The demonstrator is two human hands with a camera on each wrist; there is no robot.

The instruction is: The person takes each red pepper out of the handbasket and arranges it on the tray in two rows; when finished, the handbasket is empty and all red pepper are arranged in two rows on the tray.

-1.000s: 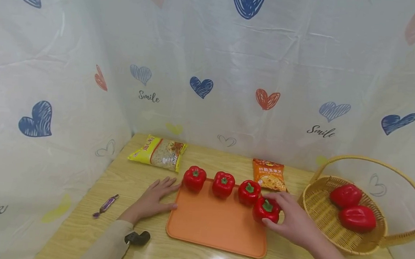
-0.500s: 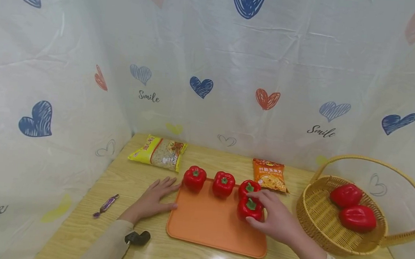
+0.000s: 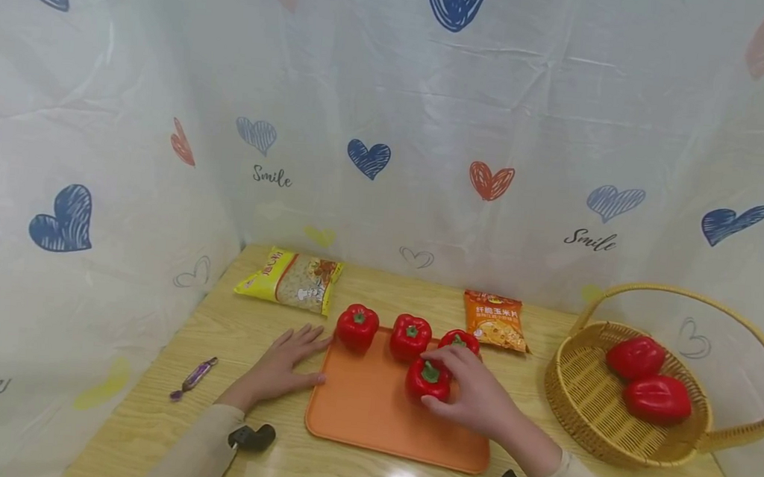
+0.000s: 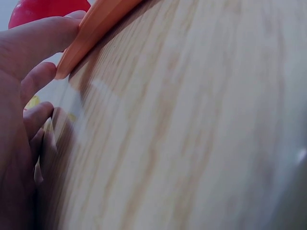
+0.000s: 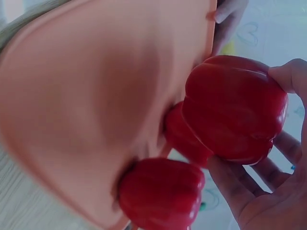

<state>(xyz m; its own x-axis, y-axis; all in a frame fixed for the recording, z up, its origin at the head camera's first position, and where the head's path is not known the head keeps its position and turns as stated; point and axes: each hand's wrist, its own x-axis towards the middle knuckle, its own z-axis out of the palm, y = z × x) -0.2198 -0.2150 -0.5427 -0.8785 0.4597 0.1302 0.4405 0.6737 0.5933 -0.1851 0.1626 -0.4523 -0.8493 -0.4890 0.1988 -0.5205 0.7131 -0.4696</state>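
Observation:
My right hand (image 3: 480,396) holds a red bell pepper (image 3: 426,383) between thumb and fingers, over the middle of the orange tray (image 3: 374,429). In the right wrist view this pepper (image 5: 232,110) fills the grasp, and a soft shadow lies on the tray. Three more red bell peppers stand along the tray's far edge: a left one (image 3: 358,328), a middle one (image 3: 410,338) and a right one (image 3: 458,337), the last partly behind my right fingers. My left hand (image 3: 283,369) rests spread at the tray's left edge, its thumb (image 4: 43,40) touching the rim.
At right stands a wicker basket (image 3: 583,415) with a tall handle and two red peppers (image 3: 657,399) inside. A yellow food bag (image 3: 294,280) and an orange snack packet (image 3: 496,322) lie at the back. A purple wrapped candy (image 3: 194,379) is at left. A heart-print curtain encloses the table.
My right hand has carried its pepper leftward, from the tray's right edge to its middle. The left hand stays at the tray's left edge, and the other peppers have not moved.

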